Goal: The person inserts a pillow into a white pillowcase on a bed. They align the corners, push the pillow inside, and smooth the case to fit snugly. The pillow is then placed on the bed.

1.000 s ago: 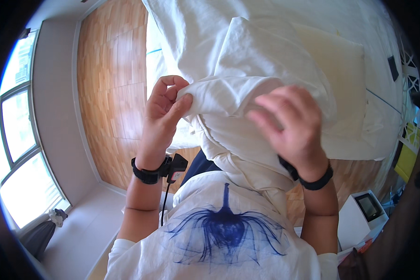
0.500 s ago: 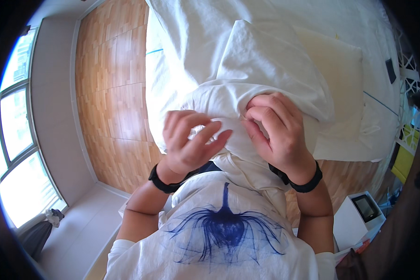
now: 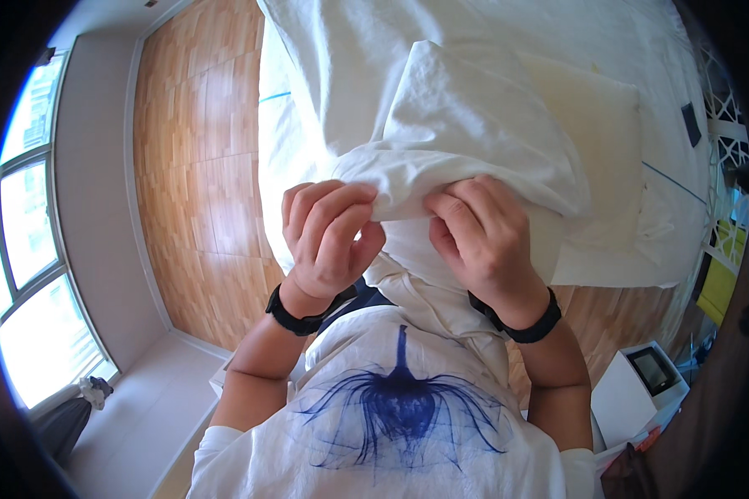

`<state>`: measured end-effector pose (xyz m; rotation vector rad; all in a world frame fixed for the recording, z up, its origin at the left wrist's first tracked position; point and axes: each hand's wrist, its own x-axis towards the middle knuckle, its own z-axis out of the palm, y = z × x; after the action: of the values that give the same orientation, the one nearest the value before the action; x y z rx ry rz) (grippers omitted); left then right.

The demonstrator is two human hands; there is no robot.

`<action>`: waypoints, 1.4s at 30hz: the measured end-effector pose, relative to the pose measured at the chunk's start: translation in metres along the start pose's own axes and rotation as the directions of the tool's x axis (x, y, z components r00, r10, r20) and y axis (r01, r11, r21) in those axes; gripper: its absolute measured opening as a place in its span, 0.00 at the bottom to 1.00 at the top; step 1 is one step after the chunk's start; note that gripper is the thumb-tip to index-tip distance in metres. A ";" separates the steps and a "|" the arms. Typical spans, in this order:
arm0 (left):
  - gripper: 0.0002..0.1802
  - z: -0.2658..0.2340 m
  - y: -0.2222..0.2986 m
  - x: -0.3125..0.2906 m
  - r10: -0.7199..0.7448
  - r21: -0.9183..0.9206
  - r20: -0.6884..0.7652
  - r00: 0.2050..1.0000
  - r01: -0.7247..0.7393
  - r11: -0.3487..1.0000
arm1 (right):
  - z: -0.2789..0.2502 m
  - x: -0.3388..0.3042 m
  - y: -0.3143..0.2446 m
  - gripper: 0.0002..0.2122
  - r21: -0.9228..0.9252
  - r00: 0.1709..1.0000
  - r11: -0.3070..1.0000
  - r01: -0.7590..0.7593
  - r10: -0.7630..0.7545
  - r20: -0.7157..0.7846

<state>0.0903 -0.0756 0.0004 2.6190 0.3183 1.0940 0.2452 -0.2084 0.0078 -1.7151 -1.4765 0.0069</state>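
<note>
Wooden floor (image 3: pixel 191 183), both hands (image 3: pixel 329 241) gripping white pillowcase (image 3: pixel 466 133) edge

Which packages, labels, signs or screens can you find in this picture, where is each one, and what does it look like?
White box-shaped device with a dark screen: lower right, on the floor beside the bed; square dark panel in a white frame.
Small dark rectangle: upper right, lying on the white bedding; too small to tell what it is.
No packages, labels or signs show.

Two hands (image 3: pixel 329 241) (image 3: pixel 483 241), one pillow (image 3: pixel 474 125), two wristbands (image 3: pixel 295 314) (image 3: pixel 524 324).
</note>
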 end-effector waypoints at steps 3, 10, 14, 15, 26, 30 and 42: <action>0.18 -0.008 0.001 -0.006 0.005 -0.090 0.018 1.000 -0.003 0.996 | -0.008 0.002 0.001 0.13 -0.148 0.998 0.989 0.016 -0.024 -0.057; 0.14 -0.008 0.005 0.006 0.055 -0.034 0.286 0.957 -0.048 0.998 | -0.043 -0.023 0.010 0.13 -0.306 0.988 0.951 -0.045 -0.003 -0.155; 0.12 -0.013 0.014 0.034 0.185 -0.207 0.328 0.926 -0.121 0.971 | -0.065 -0.037 -0.008 0.14 -0.231 0.984 0.967 -0.108 0.071 -0.161; 0.12 -0.012 0.015 0.037 0.200 -0.232 0.337 0.920 -0.125 0.965 | -0.068 -0.043 -0.008 0.13 -0.206 0.982 0.970 -0.130 0.097 -0.163; 0.11 0.009 0.022 0.050 0.100 -0.325 0.433 0.896 0.052 0.944 | -0.102 -0.204 -0.055 0.25 -0.081 0.795 0.823 -0.562 0.565 0.222; 0.10 0.009 0.026 0.054 0.094 -0.322 0.463 0.881 0.068 0.944 | -0.051 -0.208 -0.054 0.23 -0.218 0.904 0.884 -0.414 0.428 0.018; 0.09 -0.015 0.047 0.046 0.105 -0.408 0.481 0.870 0.117 0.905 | -0.029 -0.121 -0.037 0.15 -0.149 0.916 0.943 -0.298 0.240 -0.321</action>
<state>0.1159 -0.1031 0.0568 2.3723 -0.0304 0.3858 0.1936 -0.3259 -0.0123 -1.9699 -1.0366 -0.2482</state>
